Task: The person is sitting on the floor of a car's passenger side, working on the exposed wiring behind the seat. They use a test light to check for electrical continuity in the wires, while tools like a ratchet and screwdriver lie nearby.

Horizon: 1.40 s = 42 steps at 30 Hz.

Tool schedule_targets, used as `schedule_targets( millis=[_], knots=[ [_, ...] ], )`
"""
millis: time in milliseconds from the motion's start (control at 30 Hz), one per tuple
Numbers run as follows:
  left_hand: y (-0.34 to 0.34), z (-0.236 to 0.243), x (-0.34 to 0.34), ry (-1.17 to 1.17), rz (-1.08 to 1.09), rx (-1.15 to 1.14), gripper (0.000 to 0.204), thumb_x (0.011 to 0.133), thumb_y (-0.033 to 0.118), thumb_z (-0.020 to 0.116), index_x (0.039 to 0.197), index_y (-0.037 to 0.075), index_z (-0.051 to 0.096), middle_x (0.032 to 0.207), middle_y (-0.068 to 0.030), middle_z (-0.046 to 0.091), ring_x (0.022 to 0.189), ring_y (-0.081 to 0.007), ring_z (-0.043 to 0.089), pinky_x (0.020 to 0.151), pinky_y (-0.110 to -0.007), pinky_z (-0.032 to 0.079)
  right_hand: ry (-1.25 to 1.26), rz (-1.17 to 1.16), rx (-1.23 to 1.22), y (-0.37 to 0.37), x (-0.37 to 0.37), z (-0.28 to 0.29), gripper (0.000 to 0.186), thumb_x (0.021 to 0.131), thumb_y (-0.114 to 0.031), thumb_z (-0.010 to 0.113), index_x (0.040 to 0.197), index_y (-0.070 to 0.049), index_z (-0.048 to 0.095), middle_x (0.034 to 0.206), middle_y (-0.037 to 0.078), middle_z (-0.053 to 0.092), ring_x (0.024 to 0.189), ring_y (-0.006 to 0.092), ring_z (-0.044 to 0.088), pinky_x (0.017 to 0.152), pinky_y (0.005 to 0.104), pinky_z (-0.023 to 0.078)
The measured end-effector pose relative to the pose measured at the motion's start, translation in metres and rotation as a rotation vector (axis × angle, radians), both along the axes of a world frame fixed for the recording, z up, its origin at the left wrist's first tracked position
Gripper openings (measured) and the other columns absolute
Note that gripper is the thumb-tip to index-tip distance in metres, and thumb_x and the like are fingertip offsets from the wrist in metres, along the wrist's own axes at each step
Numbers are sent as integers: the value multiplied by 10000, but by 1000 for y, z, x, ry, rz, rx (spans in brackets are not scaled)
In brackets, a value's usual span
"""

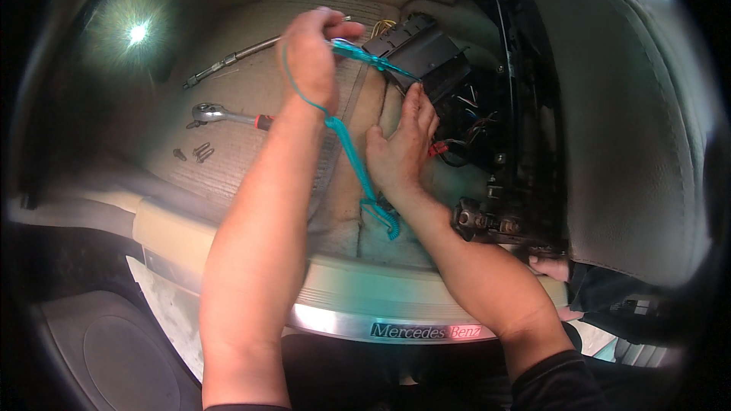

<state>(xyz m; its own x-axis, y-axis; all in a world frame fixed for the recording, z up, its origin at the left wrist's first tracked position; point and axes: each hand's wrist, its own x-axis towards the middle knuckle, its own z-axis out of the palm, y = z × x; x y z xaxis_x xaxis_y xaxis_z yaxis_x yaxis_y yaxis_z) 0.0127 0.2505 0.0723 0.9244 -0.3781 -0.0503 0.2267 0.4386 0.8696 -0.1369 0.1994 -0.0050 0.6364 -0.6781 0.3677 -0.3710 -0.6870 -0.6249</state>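
Note:
My left hand point(311, 57), blurred by motion, is raised over the carpeted car floor with its fingers curled around one end of a slim teal strand point(364, 55). This strand tapers toward the edge of a black plastic box point(428, 57); its exact kind is unclear. A thin teal loop circles my left wrist, and a coiled teal cord point(351, 154) hangs from it, ending in a bunched coil. My right hand point(405, 141) is open, thumb apart, its stretched fingertips touching the near edge of the box beside the strand's tip.
On the ribbed mat point(251, 91) lie a ratchet point(221, 113), a long metal extension bar point(236, 57) and several bolts point(202, 151). Loose wires point(476, 118) and a black seat rail point(525, 114) are at right, beside the leather seat point(632, 106). A door sill point(365, 289) runs across the front.

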Motion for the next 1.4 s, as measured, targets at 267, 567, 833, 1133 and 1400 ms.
schedule_targets(
  millis=[267, 567, 833, 1133, 1400],
  knots=[
    [46, 18, 41, -547, 434, 786, 313, 972, 260, 553, 1152, 14, 629, 961, -174, 753, 929, -270, 724, 761, -446, 546, -45, 7, -29, 1, 1, 0, 819, 777, -65, 629, 1521, 62, 313, 1521, 247, 367, 1425, 436, 321, 1197, 523, 272],
    [35, 18, -15, -1226, -10, 1562, 437, 853, 83, 659, 1286, 130, 634, 1161, -131, 722, 1114, -337, 668, 997, -462, 515, -10, -17, -24, 4, 4, 0, 833, 803, -89, 628, 1542, 46, 268, 1508, 255, 372, 1428, 423, 320, 1190, 513, 290],
    [-81, 7, -90, -1725, -664, 1156, 206, 890, 149, 610, 1049, 116, 737, 972, -122, 737, 980, -276, 721, 805, -419, 591, 665, 175, 155, -10, -27, -93, 817, 869, -208, 616, 1560, 13, 240, 1522, 221, 367, 1428, 319, 341, 1212, 428, 261],
    [-91, 11, -87, -1399, -887, 1244, 221, 904, 107, 589, 1034, 86, 767, 1031, -144, 752, 1006, -325, 734, 842, -447, 608, 716, 238, 58, -12, -27, -92, 756, 909, -289, 592, 1539, -18, 275, 1532, 190, 353, 1427, 291, 330, 1202, 421, 257],
    [-103, -27, -70, -1632, -484, 786, 251, 869, 89, 613, 1090, 59, 728, 1036, -159, 746, 993, -350, 726, 862, -458, 594, 698, 217, -37, -14, -27, -90, 709, 944, -361, 571, 1520, -45, 306, 1542, 162, 340, 1427, 265, 321, 1193, 415, 254]
  ],
)
